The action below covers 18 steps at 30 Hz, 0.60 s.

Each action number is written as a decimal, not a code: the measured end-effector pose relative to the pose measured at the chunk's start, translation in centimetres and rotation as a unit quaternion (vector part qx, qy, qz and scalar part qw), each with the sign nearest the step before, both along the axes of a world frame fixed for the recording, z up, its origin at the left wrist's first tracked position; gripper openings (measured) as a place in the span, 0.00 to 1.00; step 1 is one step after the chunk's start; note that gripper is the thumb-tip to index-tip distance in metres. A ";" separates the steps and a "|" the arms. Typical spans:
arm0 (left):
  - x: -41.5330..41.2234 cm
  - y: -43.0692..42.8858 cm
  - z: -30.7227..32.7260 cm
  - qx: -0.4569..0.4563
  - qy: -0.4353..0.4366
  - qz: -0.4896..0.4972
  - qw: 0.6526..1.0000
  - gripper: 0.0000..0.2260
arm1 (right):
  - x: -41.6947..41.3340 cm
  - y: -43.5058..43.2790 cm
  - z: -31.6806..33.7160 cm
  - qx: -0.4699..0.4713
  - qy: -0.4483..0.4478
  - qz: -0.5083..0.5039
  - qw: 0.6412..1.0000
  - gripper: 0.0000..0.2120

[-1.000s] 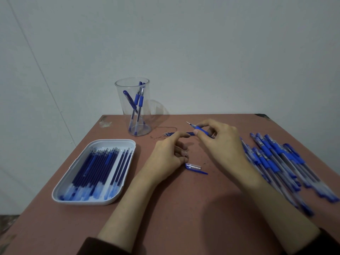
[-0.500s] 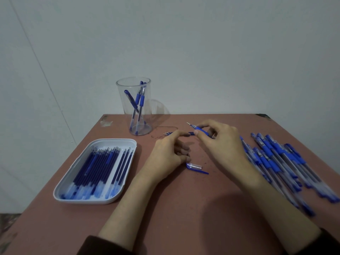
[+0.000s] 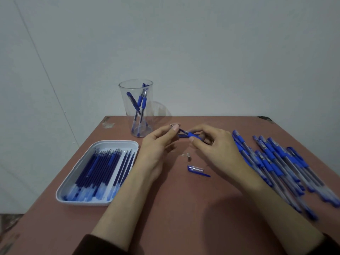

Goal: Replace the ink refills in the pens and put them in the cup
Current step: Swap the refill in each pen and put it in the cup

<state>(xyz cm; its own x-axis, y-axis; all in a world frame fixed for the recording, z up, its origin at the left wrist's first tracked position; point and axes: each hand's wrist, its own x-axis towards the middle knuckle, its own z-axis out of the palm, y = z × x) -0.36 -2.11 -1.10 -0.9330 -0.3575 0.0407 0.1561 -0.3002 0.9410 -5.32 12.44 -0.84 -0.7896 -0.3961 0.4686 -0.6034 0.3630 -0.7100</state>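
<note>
Over the middle of the reddish worktop [image 3: 184, 208], a person's left hand [image 3: 158, 144] pinched a thin refill [image 3: 182, 131] close to its metal point, thumb and forefinger pressed together on it. The right hand [image 3: 217, 146] gripped the pen [image 3: 194, 135] that the refill ran into, fingers curled round the blue grip. Both were held just off the surface, the point aimed far and left. Just near of the hands lay a small metal tip [image 3: 188, 157] and, nearer still, a clear cap [image 3: 197, 169] with a blue clip. A clear cup [image 3: 149, 111] stood far and left of the hands with a few blue pens [image 3: 142, 102] leaning inside. A white tray [image 3: 117, 143] of dark blue refills [image 3: 103, 170] sat at the left. A loose heap of pens [image 3: 276, 162] spread along the right edge.
</note>
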 end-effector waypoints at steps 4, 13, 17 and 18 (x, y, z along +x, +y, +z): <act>0.0 -0.7 0.6 0.116 0.021 0.032 0.993 0.03 | -0.5 0.5 -0.1 0.046 0.023 -0.033 0.998 0.05; 0.2 -1.8 0.6 0.195 0.099 0.199 0.955 0.04 | -2.2 2.4 0.5 0.080 0.029 -0.145 0.986 0.07; -0.6 -1.7 0.7 0.092 0.090 0.209 0.969 0.03 | -2.7 2.9 0.4 0.033 0.009 -0.183 0.983 0.06; -1.0 -1.7 0.9 0.055 0.079 0.206 0.974 0.03 | -2.7 2.9 0.4 0.023 0.005 -0.184 0.983 0.06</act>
<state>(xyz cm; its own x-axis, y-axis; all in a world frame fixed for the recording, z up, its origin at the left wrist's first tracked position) -1.37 -3.82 -0.21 -0.6951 -0.7103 0.1113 0.4243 -0.2803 0.8610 -8.02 15.36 -0.41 -0.8790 -0.1067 0.4647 -0.4323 0.5894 -0.6824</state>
